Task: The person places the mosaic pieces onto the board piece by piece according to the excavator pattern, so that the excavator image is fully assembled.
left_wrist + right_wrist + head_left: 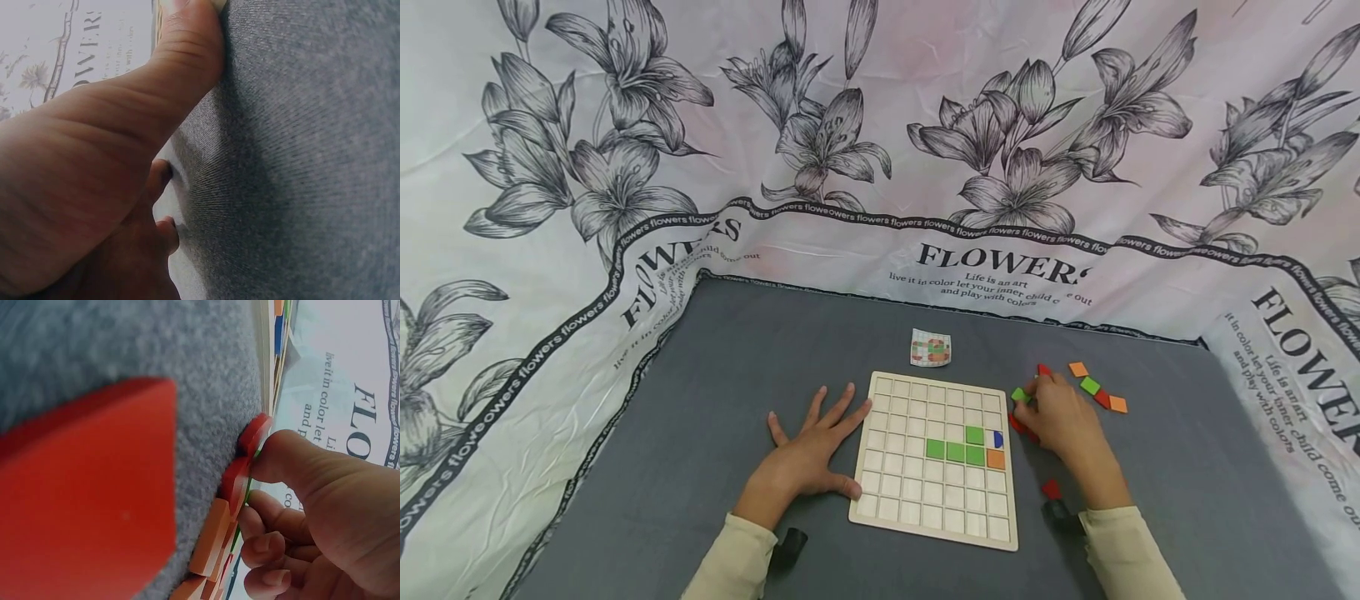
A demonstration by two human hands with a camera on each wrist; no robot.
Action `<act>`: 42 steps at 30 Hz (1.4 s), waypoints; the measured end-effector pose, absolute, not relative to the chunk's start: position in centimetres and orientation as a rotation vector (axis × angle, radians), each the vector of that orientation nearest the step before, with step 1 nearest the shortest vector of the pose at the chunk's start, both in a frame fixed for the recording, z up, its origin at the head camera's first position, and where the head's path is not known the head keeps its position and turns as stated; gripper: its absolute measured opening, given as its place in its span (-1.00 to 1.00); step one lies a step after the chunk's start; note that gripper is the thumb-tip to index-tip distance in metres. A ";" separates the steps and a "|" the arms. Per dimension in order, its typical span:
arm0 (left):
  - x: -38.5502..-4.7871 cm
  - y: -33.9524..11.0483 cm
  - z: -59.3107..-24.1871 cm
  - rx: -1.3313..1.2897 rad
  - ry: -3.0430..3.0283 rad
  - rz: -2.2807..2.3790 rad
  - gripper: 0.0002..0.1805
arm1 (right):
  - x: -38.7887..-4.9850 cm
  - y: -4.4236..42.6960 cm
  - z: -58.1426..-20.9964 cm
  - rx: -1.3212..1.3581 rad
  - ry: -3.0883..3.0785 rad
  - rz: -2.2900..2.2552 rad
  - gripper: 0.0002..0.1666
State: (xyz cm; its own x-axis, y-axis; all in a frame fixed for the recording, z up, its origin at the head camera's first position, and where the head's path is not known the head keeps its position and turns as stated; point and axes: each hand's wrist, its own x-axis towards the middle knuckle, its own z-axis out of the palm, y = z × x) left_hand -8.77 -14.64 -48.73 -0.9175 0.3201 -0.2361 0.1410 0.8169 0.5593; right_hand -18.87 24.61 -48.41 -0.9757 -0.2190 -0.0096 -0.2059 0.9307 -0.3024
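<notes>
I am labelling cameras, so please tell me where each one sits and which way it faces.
Head: worn on the head, facing forward and down at the board; shows left hand, right hand, both sleeves.
Left wrist: worn there, facing the left hand and grey surface; shows that hand.
Right wrist: worn there, facing the right hand and red pieces; shows that hand.
Head and right wrist share the blue piece on the board.

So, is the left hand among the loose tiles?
No, the left hand is spread at the left edge of the wooden board, while the loose tiles lie off its right edge.
</notes>
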 end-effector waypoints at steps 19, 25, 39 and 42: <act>-8.8 -14.6 -48.5 0.352 2.687 0.765 0.36 | -17.7 23.0 -46.5 -0.435 3.083 -0.526 -0.66; -8.8 -14.5 -48.5 0.346 2.689 0.760 0.37 | -16.2 20.7 -45.2 -0.499 3.070 -0.534 -0.64; -8.8 -14.4 -48.4 0.346 2.689 0.746 0.36 | -13.8 16.2 -46.5 -0.808 3.037 -0.524 -0.69; -8.8 -14.4 -48.5 0.343 2.690 0.748 0.36 | -13.6 15.6 -46.8 -0.816 3.015 -0.517 -0.68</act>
State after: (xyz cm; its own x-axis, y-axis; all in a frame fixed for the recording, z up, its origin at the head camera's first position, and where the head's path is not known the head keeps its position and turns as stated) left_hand -8.80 -14.44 -48.49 -0.9176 0.3127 -0.2456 0.1410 0.8334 0.5344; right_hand -13.56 15.57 -46.82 -0.8669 -0.4868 0.1071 -0.4946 0.8139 -0.3047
